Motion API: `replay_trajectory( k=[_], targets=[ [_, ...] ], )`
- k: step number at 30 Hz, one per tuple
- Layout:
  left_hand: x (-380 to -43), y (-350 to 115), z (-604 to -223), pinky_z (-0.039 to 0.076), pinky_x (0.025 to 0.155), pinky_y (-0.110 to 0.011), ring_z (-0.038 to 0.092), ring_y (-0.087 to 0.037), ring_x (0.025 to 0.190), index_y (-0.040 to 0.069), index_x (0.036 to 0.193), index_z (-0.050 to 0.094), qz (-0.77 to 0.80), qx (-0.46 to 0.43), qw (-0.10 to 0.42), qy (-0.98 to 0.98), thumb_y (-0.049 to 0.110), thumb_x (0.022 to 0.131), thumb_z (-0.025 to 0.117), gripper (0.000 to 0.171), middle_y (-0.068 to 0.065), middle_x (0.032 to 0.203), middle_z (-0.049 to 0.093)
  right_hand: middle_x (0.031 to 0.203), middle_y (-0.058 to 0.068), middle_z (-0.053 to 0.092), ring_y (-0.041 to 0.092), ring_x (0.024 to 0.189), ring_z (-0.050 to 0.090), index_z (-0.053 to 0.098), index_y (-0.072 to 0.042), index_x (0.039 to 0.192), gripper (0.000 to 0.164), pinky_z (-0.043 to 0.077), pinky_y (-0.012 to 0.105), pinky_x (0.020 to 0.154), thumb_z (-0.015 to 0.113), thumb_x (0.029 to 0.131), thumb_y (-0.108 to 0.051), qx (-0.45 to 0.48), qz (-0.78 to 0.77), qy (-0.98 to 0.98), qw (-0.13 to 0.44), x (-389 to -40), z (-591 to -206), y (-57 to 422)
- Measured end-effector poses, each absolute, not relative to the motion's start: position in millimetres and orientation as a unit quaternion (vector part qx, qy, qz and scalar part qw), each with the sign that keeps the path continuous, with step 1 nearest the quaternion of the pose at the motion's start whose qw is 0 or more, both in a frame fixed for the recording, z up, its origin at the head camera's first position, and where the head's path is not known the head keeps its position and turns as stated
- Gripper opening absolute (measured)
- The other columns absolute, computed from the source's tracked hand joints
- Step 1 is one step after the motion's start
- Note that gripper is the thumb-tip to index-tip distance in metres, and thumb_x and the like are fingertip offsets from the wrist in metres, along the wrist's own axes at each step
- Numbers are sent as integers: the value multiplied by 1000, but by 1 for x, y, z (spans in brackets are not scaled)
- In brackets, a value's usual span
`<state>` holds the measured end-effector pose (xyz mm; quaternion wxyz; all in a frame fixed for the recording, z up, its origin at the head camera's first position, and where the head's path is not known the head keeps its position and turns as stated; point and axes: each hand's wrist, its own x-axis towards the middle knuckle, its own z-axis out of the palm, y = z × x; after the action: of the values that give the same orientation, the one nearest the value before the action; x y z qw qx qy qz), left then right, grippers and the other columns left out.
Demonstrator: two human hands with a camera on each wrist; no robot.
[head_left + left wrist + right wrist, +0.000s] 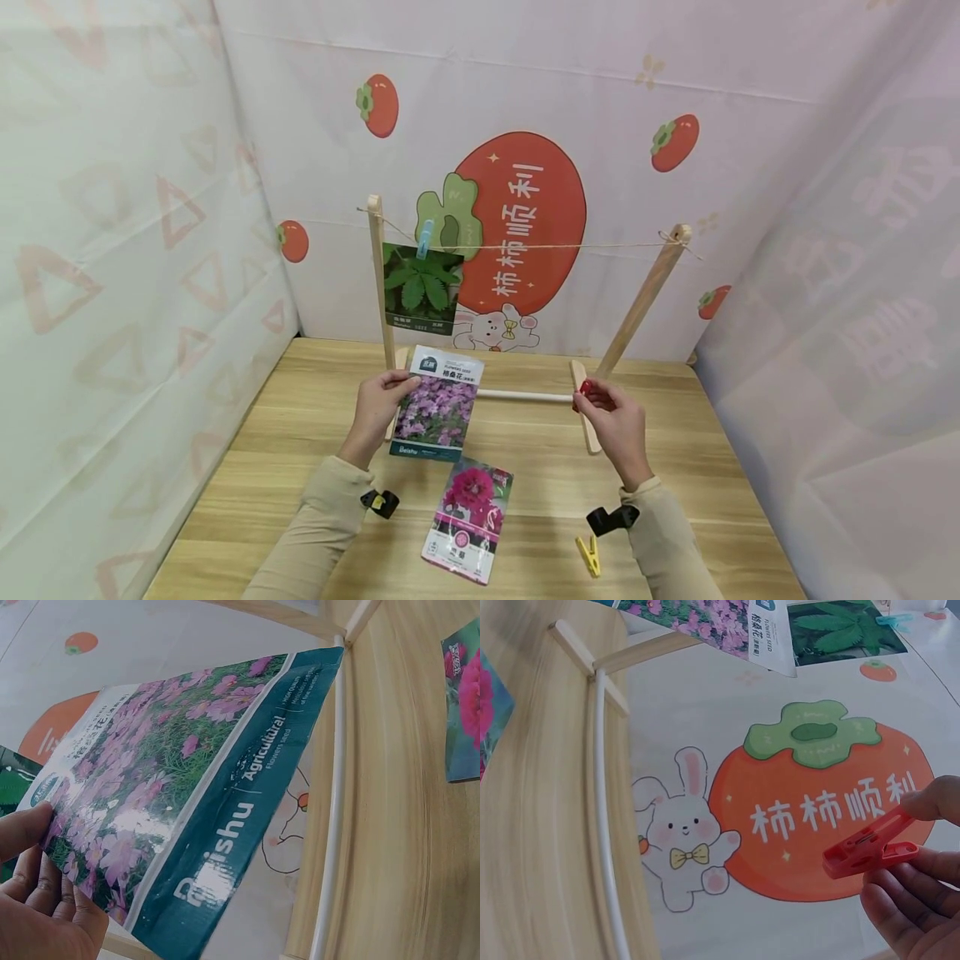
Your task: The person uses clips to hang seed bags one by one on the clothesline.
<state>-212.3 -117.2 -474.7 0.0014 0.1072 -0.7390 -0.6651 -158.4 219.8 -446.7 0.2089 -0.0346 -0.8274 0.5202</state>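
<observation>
Left of a yellow plastic clothespin (592, 562), a pink-flowered rectangular packet (468, 518) lies near on the wood-grain table (675, 467); far behind, a green-leaf rectangular packet (422, 293) hangs left on beige string (555, 247).

Got a shiny purple-flower seed packet (438, 410) tilted in my left hand (377, 410); red clothespin (841, 859) in my right hand (619, 422), jaws closed I think, dim view.

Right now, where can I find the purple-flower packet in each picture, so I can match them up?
Head: the purple-flower packet is below centre, slightly left, in the left hand.
Left wrist: the purple-flower packet fills much of the left and middle.
Right wrist: the purple-flower packet is at the top, partly cut off.
Shared landmark: the white rod shows in all three.
</observation>
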Motion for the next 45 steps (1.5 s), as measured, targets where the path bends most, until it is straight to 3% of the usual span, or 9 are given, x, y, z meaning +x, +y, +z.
replay_trajectory(
  k=[6, 14, 27, 38, 45],
  targets=[
    [-212, -115, -469, 49, 67, -19, 58, -6, 75, -4, 106, 67, -672, 105, 3, -733, 14, 88, 73, 27, -3, 93, 68, 94, 29, 69, -4, 71, 58, 68, 14, 105, 25, 47, 5, 65, 73, 81, 6, -12, 523, -823, 223, -153, -429, 209],
    [-209, -110, -464, 49, 69, -19, 60, -7, 79, -3, 107, 67, -677, 86, 6, -731, 16, 89, 72, 27, -5, 98, 68, 94, 24, 70, -7, 73, 58, 70, 8, 105, 27, 49, 6, 67, 76, 79, 3, 31, 530, -812, 242, -164, -440, 212],
    [-201, -99, -455, 47, 65, -21, 58, -9, 75, -4, 101, 69, -693, 55, 8, -719, 11, 88, 72, 20, 5, 82, 66, 92, 21, 70, -9, 78, 59, 70, 6, 107, 27, 50, 7, 71, 75, 81, 4, 92, 506, -815, 266, -167, -433, 206],
    [-187, -80, -457, 50, 69, -20, 60, -6, 78, -7, 103, 69, -693, 21, -14, -720, 9, 88, 71, 22, -9, 99, 69, 96, 22, 70, -9, 80, 60, 67, 8, 109, 28, 50, 7, 74, 74, 83, 1, 101, 523, -811, 242, -165, -419, 207],
    [-183, -72, -461, 50, 69, -20, 60, -7, 77, -7, 102, 69, -691, 14, -17, -722, 9, 88, 71, 22, -8, 91, 70, 92, 26, 70, -1, 80, 62, 67, 12, 104, 24, 51, 8, 75, 72, 80, 9, 114, 499, -823, 245, -147, -385, 190]
  ],
)
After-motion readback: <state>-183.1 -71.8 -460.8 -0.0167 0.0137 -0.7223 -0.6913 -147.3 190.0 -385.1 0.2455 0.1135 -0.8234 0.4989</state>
